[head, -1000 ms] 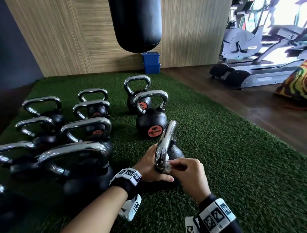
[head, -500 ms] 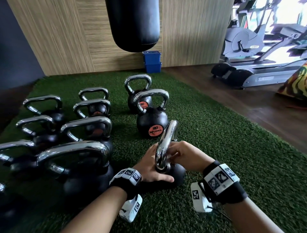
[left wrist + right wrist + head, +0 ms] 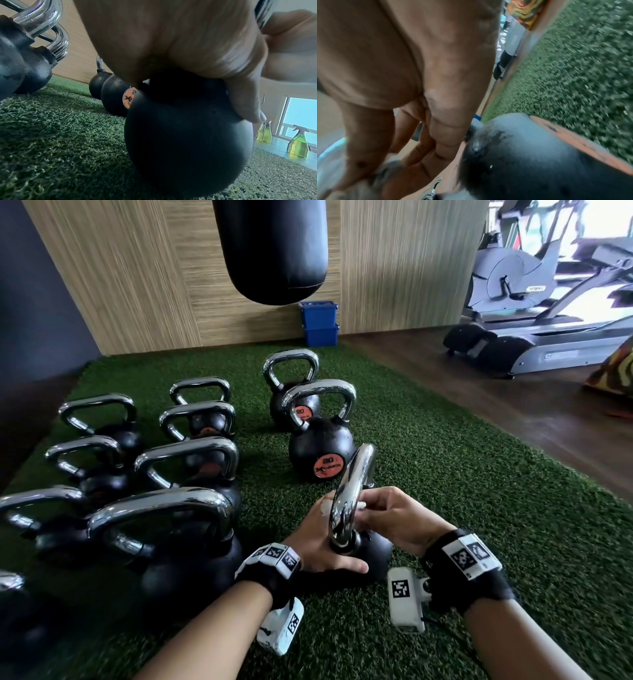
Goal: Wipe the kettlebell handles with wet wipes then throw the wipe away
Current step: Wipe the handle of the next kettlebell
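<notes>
Green artificial turf (image 3: 479, 508) is serving as the floor for a cluster of kettlebells beneath a hanging punching bag (image 3: 274, 248). At the nearest kettlebell (image 3: 370, 549), the chrome handle (image 3: 349, 494) is being worked on: the right hand (image 3: 394, 520) is curled against its right side, and a white wet wipe (image 3: 361, 506) is being pinched between those fingers and the metal. The left hand (image 3: 322, 537) is being laid on the black ball just left of the handle, fingers fairly straight and thumb stretched forward across the top, steadying it without gripping. The handle is seen edge-on, its loop running away from the person, so the wiping path is being set along that line, up and over the arch, with the right hand nearer the unwiped top. From the left wrist view the thumb (image 3: 247, 102) is shown pressed on the ball, and spray bottles (image 3: 298, 143) are being revealed on the floor beyond, unseen from the head. The right wrist view is blurred; the pale wad (image 3: 334, 162) at its lower left is probably the wipe. No bin is being shown for certain.
</notes>
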